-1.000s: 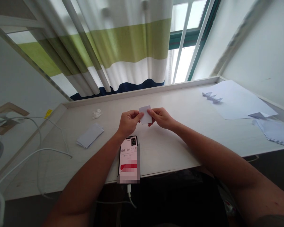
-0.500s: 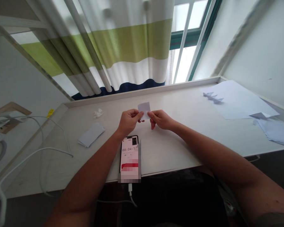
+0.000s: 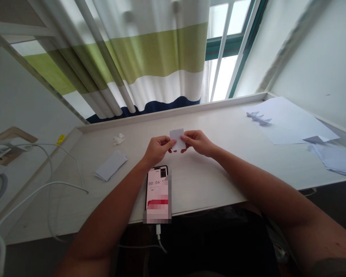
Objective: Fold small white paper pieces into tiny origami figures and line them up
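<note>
Both my hands hold a small folded white paper just above the pale table, near its middle. My left hand pinches the paper's left edge with thumb and fingers. My right hand pinches its right edge, fingers curled. A phone with a running timer lies on the table under my left wrist.
A folded paper slip and a crumpled scrap lie to the left. White cables loop at far left. Large white sheets with small folded paper figures sit at the right, more sheets at the right edge. A striped curtain hangs behind.
The paper dipped slightly and my right fingers shifted their pinch along its right edge; the hands stay close together in the same spot.
</note>
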